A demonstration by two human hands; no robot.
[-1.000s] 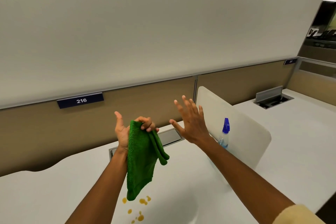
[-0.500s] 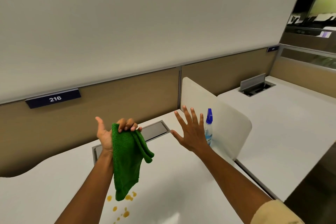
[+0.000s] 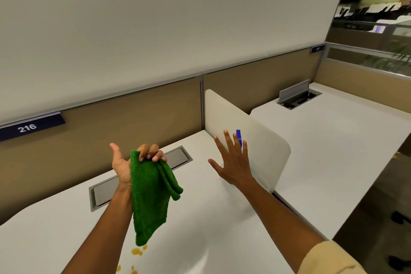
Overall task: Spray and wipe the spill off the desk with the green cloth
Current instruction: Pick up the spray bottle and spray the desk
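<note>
From the head view I can see little of the spray bottle [image 3: 238, 138]: only its blue top shows between the spread fingers of my right hand [image 3: 233, 163], which is open and holds nothing, in front of the white divider [image 3: 262, 149]. My left hand [image 3: 133, 162] has its fingers curled shut on the one green cloth [image 3: 151, 198], which hangs above the desk [image 3: 211, 218]. The spill [image 3: 136, 251] is partly covered by the cloth's tip; I count about four yellow spots, some cut off at the bottom edge.
</note>
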